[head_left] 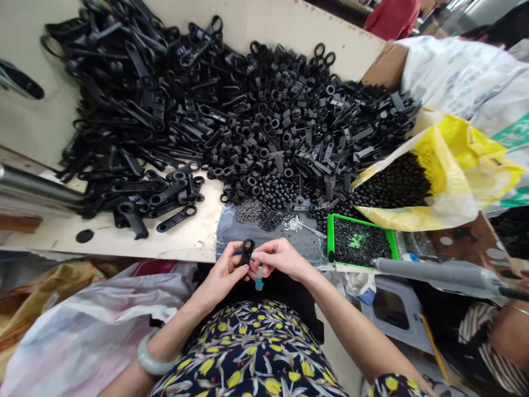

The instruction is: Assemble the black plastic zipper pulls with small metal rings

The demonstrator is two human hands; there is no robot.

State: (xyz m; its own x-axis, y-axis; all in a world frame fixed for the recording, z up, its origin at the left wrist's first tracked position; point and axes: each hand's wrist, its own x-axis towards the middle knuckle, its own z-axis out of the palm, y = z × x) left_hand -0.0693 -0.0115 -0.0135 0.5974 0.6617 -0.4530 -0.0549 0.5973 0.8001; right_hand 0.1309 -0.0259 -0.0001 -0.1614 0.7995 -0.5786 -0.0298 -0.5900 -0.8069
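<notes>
At the near edge of the table, both my hands meet on one small black plastic part (247,251) with a ring at its top. My left hand (224,273) grips it from below with closed fingers. My right hand (278,257) pinches it from the right. Just beyond my hands lie small heaps of tiny dark and silvery pieces (264,212). Further back spreads a big pile of black plastic parts (231,121): long arms with ring ends on the left, short ring pieces and clips on the right.
A green tray (330,237) of small black bits sits to the right of my hands, with a grey power tool (438,271) in front of it. A yellow bag (454,165) spills black beads. White plastic bags (82,336) hang at lower left.
</notes>
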